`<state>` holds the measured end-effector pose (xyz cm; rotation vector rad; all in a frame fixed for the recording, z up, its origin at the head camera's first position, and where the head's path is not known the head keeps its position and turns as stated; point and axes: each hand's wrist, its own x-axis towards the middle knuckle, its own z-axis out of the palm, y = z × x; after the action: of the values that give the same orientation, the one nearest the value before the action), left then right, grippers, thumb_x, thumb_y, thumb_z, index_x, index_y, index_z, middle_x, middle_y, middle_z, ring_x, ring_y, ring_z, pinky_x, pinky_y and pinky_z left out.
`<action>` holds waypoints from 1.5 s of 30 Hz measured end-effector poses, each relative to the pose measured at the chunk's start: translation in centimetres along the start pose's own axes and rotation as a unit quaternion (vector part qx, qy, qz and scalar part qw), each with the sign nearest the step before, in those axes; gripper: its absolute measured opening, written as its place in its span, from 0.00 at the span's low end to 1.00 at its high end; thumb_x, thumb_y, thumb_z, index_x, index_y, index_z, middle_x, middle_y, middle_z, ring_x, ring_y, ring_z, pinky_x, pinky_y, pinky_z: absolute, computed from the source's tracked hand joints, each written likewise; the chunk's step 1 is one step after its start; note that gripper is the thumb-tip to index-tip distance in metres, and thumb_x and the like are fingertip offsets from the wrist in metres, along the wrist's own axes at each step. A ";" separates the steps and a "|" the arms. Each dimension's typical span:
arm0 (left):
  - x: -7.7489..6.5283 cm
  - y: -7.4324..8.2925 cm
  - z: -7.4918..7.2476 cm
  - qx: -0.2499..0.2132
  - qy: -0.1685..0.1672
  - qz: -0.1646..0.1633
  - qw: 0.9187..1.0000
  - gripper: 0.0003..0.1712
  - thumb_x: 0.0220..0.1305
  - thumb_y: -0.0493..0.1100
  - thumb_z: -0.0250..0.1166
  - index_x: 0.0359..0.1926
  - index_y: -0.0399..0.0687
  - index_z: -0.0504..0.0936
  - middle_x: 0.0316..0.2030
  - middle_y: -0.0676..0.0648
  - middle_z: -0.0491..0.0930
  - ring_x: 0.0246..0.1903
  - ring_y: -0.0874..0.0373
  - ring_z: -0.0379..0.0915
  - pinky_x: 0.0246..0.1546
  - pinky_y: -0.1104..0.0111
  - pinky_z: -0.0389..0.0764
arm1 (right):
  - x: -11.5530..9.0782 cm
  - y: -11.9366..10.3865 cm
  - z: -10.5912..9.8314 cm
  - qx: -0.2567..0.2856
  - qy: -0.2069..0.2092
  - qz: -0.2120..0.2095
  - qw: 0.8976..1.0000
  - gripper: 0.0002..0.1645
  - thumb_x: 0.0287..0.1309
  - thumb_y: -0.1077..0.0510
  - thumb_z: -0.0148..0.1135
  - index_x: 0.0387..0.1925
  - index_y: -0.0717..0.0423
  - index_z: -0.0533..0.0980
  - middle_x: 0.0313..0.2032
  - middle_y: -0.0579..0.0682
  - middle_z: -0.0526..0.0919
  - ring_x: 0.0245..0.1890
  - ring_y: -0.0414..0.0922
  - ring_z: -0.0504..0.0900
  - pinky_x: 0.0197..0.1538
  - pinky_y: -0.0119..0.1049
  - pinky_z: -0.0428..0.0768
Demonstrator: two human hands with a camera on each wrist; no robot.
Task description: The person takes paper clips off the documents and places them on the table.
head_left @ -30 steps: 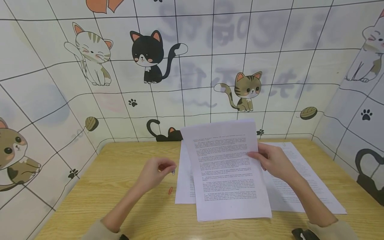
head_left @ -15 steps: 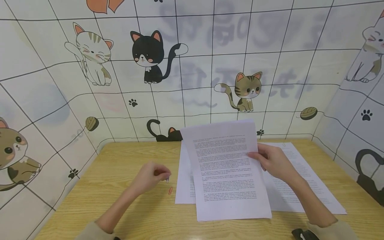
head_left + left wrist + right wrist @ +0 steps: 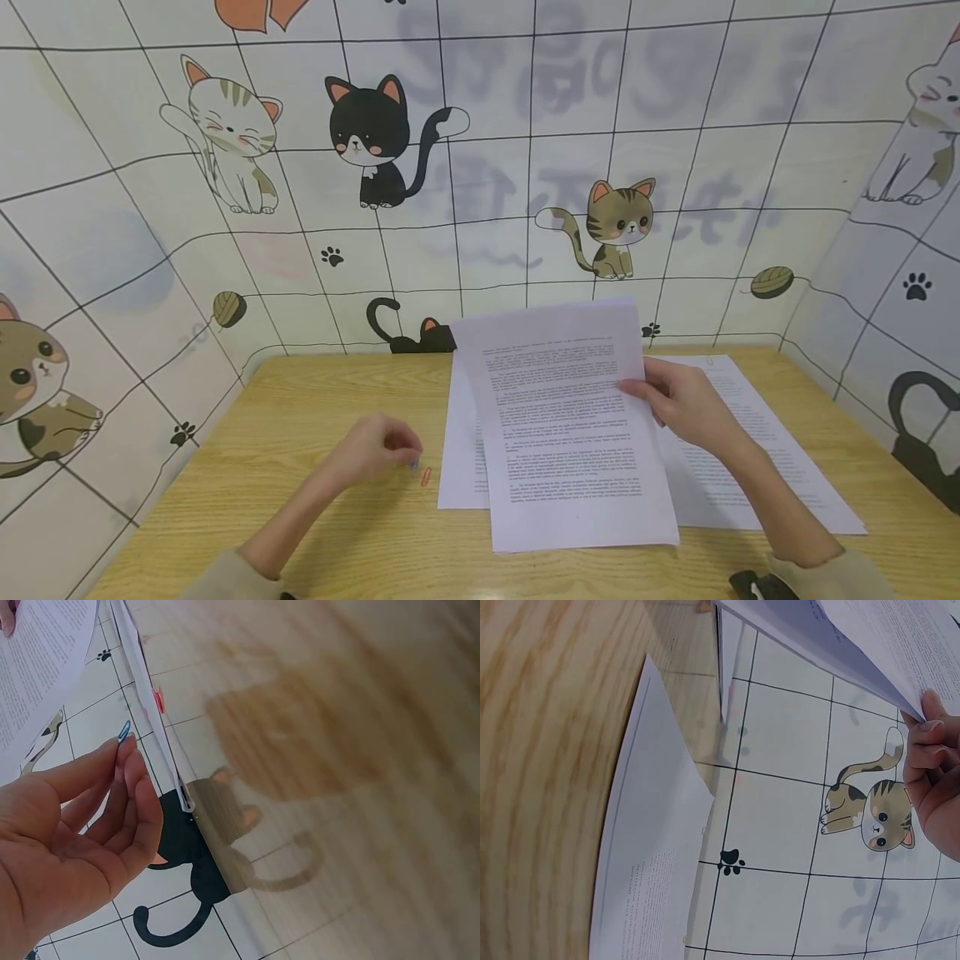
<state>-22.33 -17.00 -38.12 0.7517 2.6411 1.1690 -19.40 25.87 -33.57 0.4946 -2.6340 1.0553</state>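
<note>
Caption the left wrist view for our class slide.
Left hand pinching a blue paper clip, printed paper at upper left.

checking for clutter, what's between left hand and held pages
In the head view, a red clip and some flat paper lie between the left hand and the held pages.

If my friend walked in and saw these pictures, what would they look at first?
Probably the cartoon black-and-white cat, on the gridded backdrop behind the wooden table. Next, the printed pages that the right hand holds up by their right edge. Tiny but bright, a blue paper clip is pinched in the left hand, near a red paper clip on the table.
</note>
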 end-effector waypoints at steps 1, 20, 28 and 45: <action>0.0 0.0 0.0 0.001 -0.002 -0.002 1.000 0.01 0.61 0.32 0.70 0.33 0.36 0.85 0.27 0.51 0.83 0.28 0.59 0.75 0.28 0.71 0.75 | 0.0 0.0 0.0 0.000 0.000 0.001 1.000 0.21 0.65 0.67 0.65 0.58 0.61 0.78 0.36 0.52 0.85 0.15 0.50 0.74 0.17 0.31 0.66; 0.2 -0.7 0.4 0.025 -0.022 -0.011 0.999 0.02 0.58 0.31 0.71 0.31 0.39 0.85 0.27 0.53 0.82 0.29 0.62 0.74 0.31 0.70 0.76 | 0.0 -0.1 -0.1 0.002 -0.006 0.007 1.000 0.21 0.66 0.66 0.64 0.59 0.61 0.78 0.35 0.52 0.85 0.15 0.43 0.72 0.17 0.31 0.65; 0.2 -0.9 0.0 0.017 -0.006 -0.010 1.000 0.03 0.61 0.34 0.70 0.36 0.38 0.86 0.31 0.52 0.84 0.32 0.61 0.76 0.34 0.69 0.78 | 0.0 0.1 0.0 0.002 -0.006 0.013 1.000 0.21 0.66 0.66 0.64 0.60 0.61 0.77 0.36 0.52 0.85 0.15 0.44 0.72 0.17 0.31 0.65; 1.3 1.0 0.2 -0.052 0.046 0.001 0.998 0.16 0.69 0.41 0.67 0.51 0.34 0.83 0.43 0.47 0.85 0.43 0.56 0.81 0.47 0.64 0.81 | 0.0 0.7 0.2 0.019 -0.002 0.011 1.000 0.22 0.67 0.64 0.64 0.61 0.60 0.76 0.37 0.53 0.85 0.15 0.46 0.73 0.18 0.31 0.67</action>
<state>-22.97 -15.62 -37.48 0.6983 2.6279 1.3604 -19.69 26.20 -34.08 0.4759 -2.6334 1.1132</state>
